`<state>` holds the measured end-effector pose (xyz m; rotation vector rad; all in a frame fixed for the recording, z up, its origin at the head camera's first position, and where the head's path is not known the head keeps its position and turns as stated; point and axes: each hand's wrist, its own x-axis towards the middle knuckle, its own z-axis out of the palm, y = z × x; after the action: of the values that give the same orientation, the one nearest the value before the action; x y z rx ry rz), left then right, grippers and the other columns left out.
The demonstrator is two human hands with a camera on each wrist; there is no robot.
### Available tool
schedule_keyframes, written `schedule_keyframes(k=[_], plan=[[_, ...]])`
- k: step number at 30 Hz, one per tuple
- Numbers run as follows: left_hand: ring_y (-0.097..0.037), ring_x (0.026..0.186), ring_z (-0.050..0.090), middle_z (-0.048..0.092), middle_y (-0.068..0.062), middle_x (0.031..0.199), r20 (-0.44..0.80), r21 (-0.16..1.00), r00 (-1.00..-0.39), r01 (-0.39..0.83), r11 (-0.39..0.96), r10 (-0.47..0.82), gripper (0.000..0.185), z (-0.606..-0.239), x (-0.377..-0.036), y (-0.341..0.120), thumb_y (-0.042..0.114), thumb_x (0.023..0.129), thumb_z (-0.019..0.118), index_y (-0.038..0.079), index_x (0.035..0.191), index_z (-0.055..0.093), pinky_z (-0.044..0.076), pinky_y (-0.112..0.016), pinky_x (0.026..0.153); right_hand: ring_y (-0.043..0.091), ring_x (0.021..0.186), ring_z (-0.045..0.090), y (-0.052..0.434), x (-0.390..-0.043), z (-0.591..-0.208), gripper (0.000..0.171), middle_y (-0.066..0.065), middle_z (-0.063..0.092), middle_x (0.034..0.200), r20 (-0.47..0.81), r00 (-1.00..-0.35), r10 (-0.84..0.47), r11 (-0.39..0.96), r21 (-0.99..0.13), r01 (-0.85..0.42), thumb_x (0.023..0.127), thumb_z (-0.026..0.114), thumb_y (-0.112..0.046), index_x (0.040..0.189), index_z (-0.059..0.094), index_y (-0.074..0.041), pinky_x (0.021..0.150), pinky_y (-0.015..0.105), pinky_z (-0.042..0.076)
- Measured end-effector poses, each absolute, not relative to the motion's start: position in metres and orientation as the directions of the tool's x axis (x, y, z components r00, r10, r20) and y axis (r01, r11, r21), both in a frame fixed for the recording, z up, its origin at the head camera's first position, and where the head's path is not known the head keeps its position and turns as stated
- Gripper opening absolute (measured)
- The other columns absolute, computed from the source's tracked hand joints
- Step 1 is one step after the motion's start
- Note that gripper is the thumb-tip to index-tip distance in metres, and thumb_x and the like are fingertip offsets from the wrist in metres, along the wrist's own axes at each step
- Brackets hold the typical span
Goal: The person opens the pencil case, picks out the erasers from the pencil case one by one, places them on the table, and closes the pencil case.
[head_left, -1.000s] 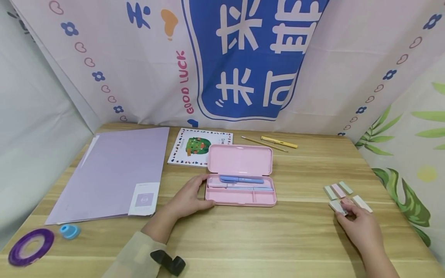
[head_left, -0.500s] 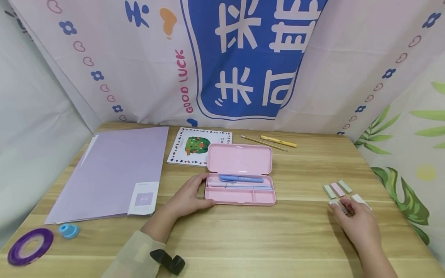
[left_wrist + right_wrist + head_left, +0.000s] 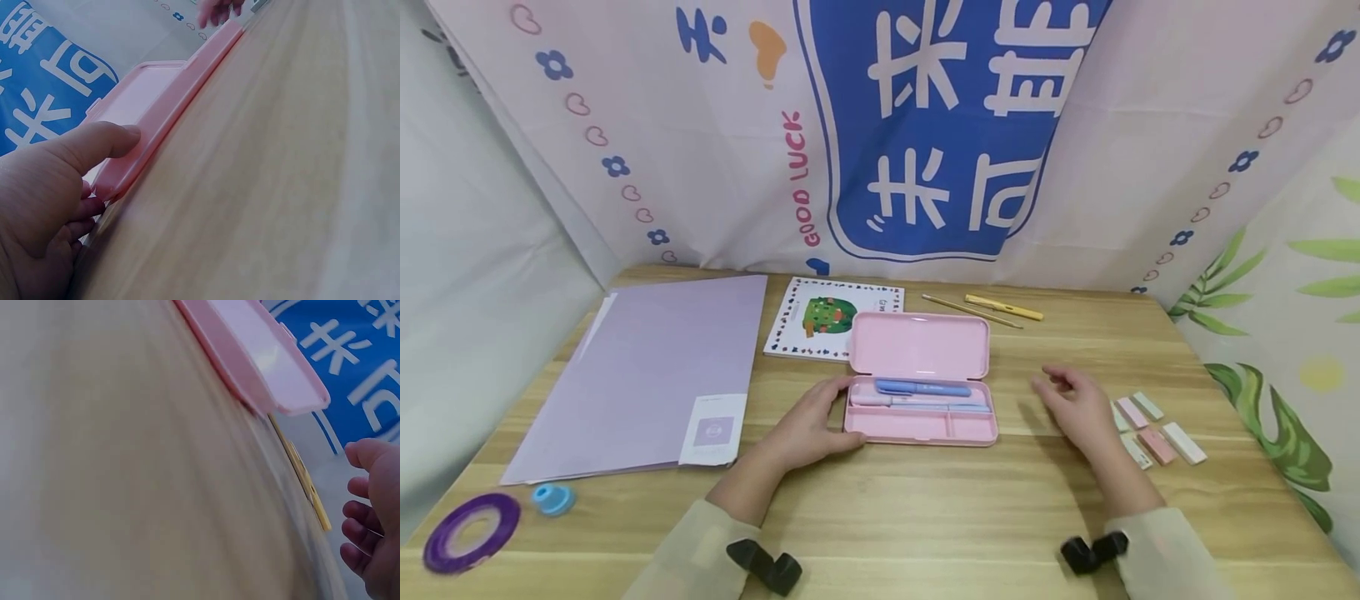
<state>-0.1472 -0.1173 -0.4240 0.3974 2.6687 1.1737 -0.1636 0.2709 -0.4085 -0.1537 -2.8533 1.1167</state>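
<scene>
A pink pencil case (image 3: pixel 921 427) lies open in the middle of the wooden table (image 3: pixel 925 517), its lid (image 3: pixel 919 346) tipped back. Inside lie a blue pen (image 3: pixel 921 388) and a pale pink pen (image 3: pixel 917 402). My left hand (image 3: pixel 816 421) grips the case's left end, with the thumb (image 3: pixel 94 142) against its front wall (image 3: pixel 169 112). My right hand (image 3: pixel 1071 404) hovers over the table just right of the case with relaxed fingers (image 3: pixel 362 515) and holds nothing. Several small pastel blocks (image 3: pixel 1157 446) lie right of that hand.
A purple folder (image 3: pixel 647 375) covers the table's left side, with a picture card (image 3: pixel 827 315) behind the case. A yellow pen and a pencil (image 3: pixel 1003 307) lie at the back. A purple tape roll (image 3: pixel 467 532) and a small blue item (image 3: pixel 553 498) sit front left. Printed cloth walls surround the table.
My right hand has left the small pastel blocks and moved left toward the pencil case, empty. My left hand has stayed on the case's left end.
</scene>
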Motion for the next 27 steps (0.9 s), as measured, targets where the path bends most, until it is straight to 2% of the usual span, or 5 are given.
schedule_keyframes(k=[8,14,18,24,27], plan=[[-0.031,0.144,0.034,0.04,-0.011,0.153,-0.073,0.743,-0.944,0.163,0.65,0.32,0.087,-0.424,-0.146,-0.115,0.039,0.076,0.081,0.013,0.148,0.039,0.032,-0.051,0.119,0.036,0.129,0.049,0.234,-0.223,-0.399,0.064,0.021,0.05,0.142,-0.013,-1.0,0.015,0.608,-0.794,0.019,0.096,0.059,-0.042,0.146,0.042,-0.006,0.11,0.051,0.042],[-0.031,0.144,0.035,0.04,-0.011,0.153,-0.078,0.744,-0.944,0.159,0.648,0.321,0.087,-0.423,-0.144,-0.112,0.038,0.076,0.081,0.013,0.148,0.039,0.032,-0.051,0.119,0.031,0.114,0.055,0.221,-0.243,-0.392,0.058,0.021,0.058,0.129,-0.039,-0.998,-0.048,0.613,-0.79,0.001,0.099,0.054,-0.042,0.146,0.045,-0.009,0.094,0.04,0.05],[-0.031,0.144,0.035,0.04,-0.011,0.153,-0.073,0.747,-0.941,0.168,0.643,0.33,0.087,-0.422,-0.143,-0.11,0.037,0.077,0.081,0.013,0.148,0.039,0.032,-0.05,0.119,0.027,0.103,0.055,0.218,-0.247,-0.39,0.049,0.018,0.062,0.119,-0.046,-0.998,-0.046,0.637,-0.771,0.006,0.101,0.049,-0.042,0.135,0.056,-0.006,0.084,0.031,0.048],[-0.031,0.144,0.035,0.04,-0.011,0.153,-0.072,0.746,-0.94,0.172,0.643,0.334,0.087,-0.421,-0.143,-0.109,0.037,0.077,0.081,0.012,0.148,0.039,0.032,-0.05,0.119,0.027,0.107,0.057,0.218,-0.243,-0.386,0.047,0.018,0.063,0.122,-0.049,-0.998,-0.031,0.626,-0.78,0.019,0.101,0.05,-0.042,0.127,0.061,-0.005,0.093,0.038,0.052],[-0.031,0.144,0.035,0.04,-0.011,0.153,-0.075,0.742,-0.942,0.167,0.65,0.328,0.087,-0.421,-0.143,-0.11,0.037,0.077,0.081,0.012,0.148,0.039,0.031,-0.05,0.119,0.025,0.105,0.058,0.219,-0.235,-0.383,0.045,0.017,0.064,0.12,-0.022,-0.999,-0.036,0.611,-0.792,-0.004,0.1,0.052,-0.042,0.124,0.062,-0.006,0.091,0.034,0.053]])
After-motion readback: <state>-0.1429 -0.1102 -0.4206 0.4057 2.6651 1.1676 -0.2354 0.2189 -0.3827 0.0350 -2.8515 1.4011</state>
